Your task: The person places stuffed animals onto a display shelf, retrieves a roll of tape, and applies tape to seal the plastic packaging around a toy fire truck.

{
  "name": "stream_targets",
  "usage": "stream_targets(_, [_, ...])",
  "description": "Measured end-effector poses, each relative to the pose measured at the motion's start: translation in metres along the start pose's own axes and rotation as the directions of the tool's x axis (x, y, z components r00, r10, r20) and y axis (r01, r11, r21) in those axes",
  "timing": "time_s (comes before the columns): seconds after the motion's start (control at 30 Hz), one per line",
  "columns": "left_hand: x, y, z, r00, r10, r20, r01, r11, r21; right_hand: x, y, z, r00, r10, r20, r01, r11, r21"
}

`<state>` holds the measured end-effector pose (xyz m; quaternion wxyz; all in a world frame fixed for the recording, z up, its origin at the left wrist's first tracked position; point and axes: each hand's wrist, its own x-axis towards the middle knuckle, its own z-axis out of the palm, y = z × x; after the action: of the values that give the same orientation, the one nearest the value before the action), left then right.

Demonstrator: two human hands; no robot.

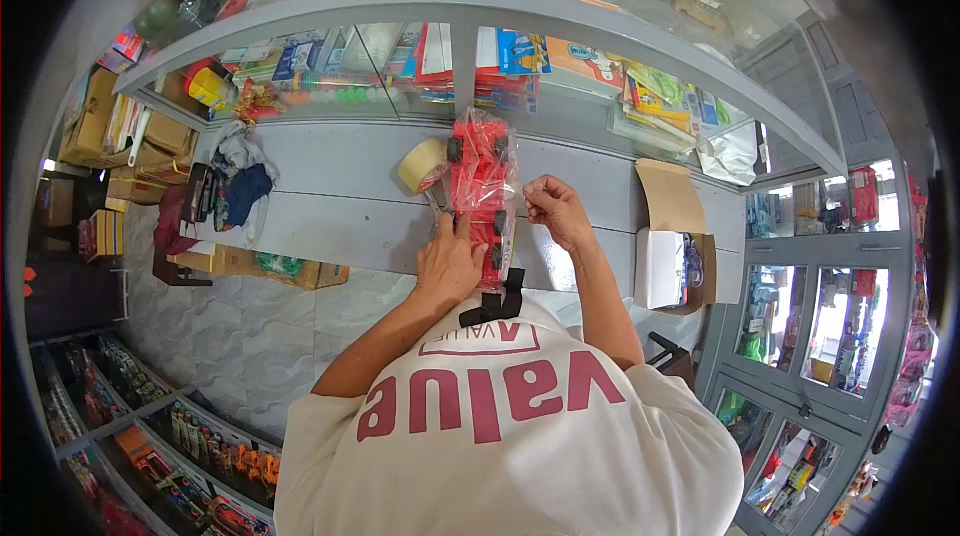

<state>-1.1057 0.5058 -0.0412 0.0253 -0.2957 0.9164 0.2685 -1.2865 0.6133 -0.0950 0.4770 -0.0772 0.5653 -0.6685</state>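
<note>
A red toy car (480, 181) with black wheels lies lengthwise on the grey counter, wrapped in a clear plastic bag. My left hand (450, 258) rests against the near left side of the toy car, fingers stretched out over the bag. To the right of the car, my right hand (558, 214) is raised a little with thumb and fingertips pinched together. Whatever is between those fingertips is too small to make out. A wide roll of yellowish tape (420, 166) stands by the car's far left side, close to the bag.
Behind the counter (340, 166) rises a glass display case (330, 18) with books and packets inside. An open cardboard box (672, 236) sits at right. Crumpled cloth (245, 181) lies at left. Toy shelves (190, 426) stand at lower left, glass-paned doors (815, 336) at right.
</note>
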Motion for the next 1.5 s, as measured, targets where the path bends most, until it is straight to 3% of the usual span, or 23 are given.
stream_targets(0.07, [0.000,0.001,-0.001,1.000,0.002,-0.005,-0.002,1.000,0.005,-0.002,-0.007,0.003,0.999,-0.039,0.004,0.039,0.995,-0.095])
stream_targets(0.2, [0.000,-0.001,0.000,1.000,0.005,-0.003,-0.005,1.000,0.001,0.002,0.006,-0.006,1.000,-0.027,0.003,0.027,0.995,-0.093])
stream_targets(0.43, [0.000,-0.003,0.004,0.999,0.030,-0.030,-0.030,1.000,0.001,0.015,0.052,-0.001,0.989,0.084,0.123,-0.108,0.973,0.202])
stream_targets(0.5, [-0.001,-0.005,0.003,0.999,0.039,-0.035,-0.039,0.999,-0.013,0.011,0.053,0.001,0.973,0.215,-0.085,-0.212,0.976,0.047])
stream_targets(0.53, [-0.002,-0.005,0.003,0.998,0.045,-0.037,-0.045,0.999,-0.012,0.010,0.059,-0.003,0.974,0.210,-0.088,-0.206,0.977,0.047])
stream_targets(0.6, [-0.003,-0.005,0.002,0.998,0.028,-0.059,-0.031,0.998,-0.062,0.008,0.070,-0.009,0.942,-0.075,-0.326,-0.047,0.935,-0.351])
stream_targets(0.63, [-0.003,-0.006,0.001,0.998,0.025,-0.060,-0.029,0.998,-0.063,0.006,0.072,-0.008,0.943,-0.074,-0.324,-0.048,0.934,-0.353])
stream_targets(0.7, [-0.005,-0.008,-0.002,0.996,0.055,-0.073,-0.064,0.988,-0.139,-0.002,0.069,-0.003,0.825,-0.442,-0.351,0.350,0.889,-0.296])
stream_targets(0.77, [-0.010,-0.008,-0.012,0.990,0.122,-0.077,-0.134,0.974,-0.185,-0.014,0.054,0.009,0.831,-0.457,-0.318,0.351,0.873,-0.338])
stream_targets(0.83, [-0.011,-0.009,-0.026,0.978,0.193,-0.081,-0.207,0.951,-0.228,-0.020,0.049,0.019,0.824,-0.545,-0.154,0.456,0.800,-0.390])
stream_targets(0.87, [-0.009,-0.010,-0.034,0.973,0.188,-0.135,-0.218,0.938,-0.270,-0.016,0.056,0.016,0.864,-0.498,-0.079,0.443,0.825,-0.351])
stream_targets(0.93, [0.003,-0.023,-0.032,0.965,0.178,-0.193,-0.232,0.922,-0.310,-0.026,0.048,0.033,0.897,-0.435,-0.085,0.398,0.875,-0.278])
stream_targets(1.0, [0.028,-0.050,0.001,0.979,-0.034,-0.199,-0.095,0.795,-0.599,-0.030,0.048,0.040,0.940,-0.340,-0.035,0.326,0.924,-0.199])
stream_targets(1.03, [0.035,-0.052,0.008,0.978,-0.035,-0.208,-0.100,0.793,-0.601,-0.031,0.049,0.040,0.939,-0.344,-0.029,0.331,0.921,-0.204])
stream_targets(1.1, [0.048,-0.052,0.025,0.990,0.037,0.140,0.106,0.467,-0.878,-0.032,0.051,0.039,0.928,-0.372,0.007,0.355,0.880,-0.316])
stream_targets(1.13, [0.051,-0.050,0.036,0.997,0.030,0.073,0.044,0.560,-0.827,-0.029,0.055,0.036,0.909,-0.415,0.028,0.392,0.832,-0.392])
stream_targets(1.23, [0.046,-0.031,0.033,0.998,0.053,0.030,-0.012,0.665,-0.747,-0.029,0.057,0.032,0.915,-0.403,-0.006,0.367,0.840,-0.399])
stream_targets(1.27, [0.051,-0.034,0.042,0.997,0.071,0.031,-0.020,0.623,-0.782,-0.031,0.054,0.028,0.957,-0.291,-0.009,0.270,0.896,-0.353])
stream_targets(1.4, [0.054,-0.028,0.034,0.999,-0.042,-0.010,0.021,0.679,-0.733,-0.042,0.028,0.040,0.981,-0.179,-0.071,0.149,0.941,-0.304])
stream_targets(1.47, [0.067,-0.029,0.026,0.910,0.027,-0.413,-0.220,0.876,-0.429,-0.038,0.030,0.038,0.963,-0.261,-0.071,0.222,0.914,-0.340])
stream_targets(1.5, [0.074,-0.028,0.014,0.909,0.032,-0.416,-0.227,0.875,-0.428,-0.035,0.032,0.036,0.961,-0.267,-0.072,0.228,0.912,-0.341])
